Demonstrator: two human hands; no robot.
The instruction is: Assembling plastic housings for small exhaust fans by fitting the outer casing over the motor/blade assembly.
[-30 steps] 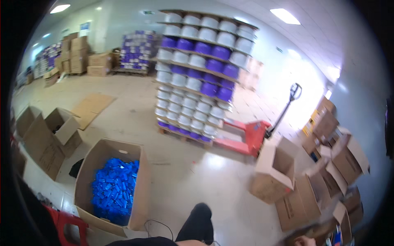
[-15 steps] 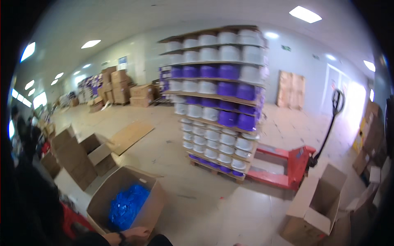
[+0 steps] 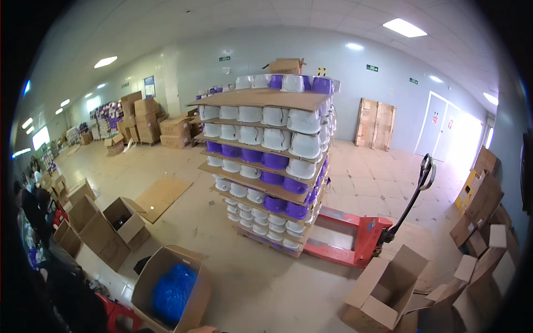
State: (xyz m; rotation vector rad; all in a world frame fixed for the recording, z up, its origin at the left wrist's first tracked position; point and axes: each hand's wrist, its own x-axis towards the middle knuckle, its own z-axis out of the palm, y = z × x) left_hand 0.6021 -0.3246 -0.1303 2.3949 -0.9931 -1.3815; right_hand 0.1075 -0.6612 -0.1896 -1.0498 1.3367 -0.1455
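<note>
At the very bottom of the head view only a sliver of my left hand [image 3: 204,329] shows, by the near corner of an open cardboard box [image 3: 201,294]. Its fingers are cut off by the frame edge, so what it holds, if anything, is hidden. Inside that box lies a heap of shiny blue plastic [image 3: 175,293]. My right hand is out of view.
Ahead rises a pallet stack of white and purple tubs [image 3: 261,161] between cardboard sheets. A red pallet jack [image 3: 361,244] stands under its right side. Open boxes [image 3: 383,288] sit right; more boxes [image 3: 125,222] and a red stool [image 3: 119,317] are left.
My view has shifted and tilted, so the stack's top layer now shows. My left hand and wrist, earlier visible at the blue plastic's box, have nearly left the frame at the bottom.
</note>
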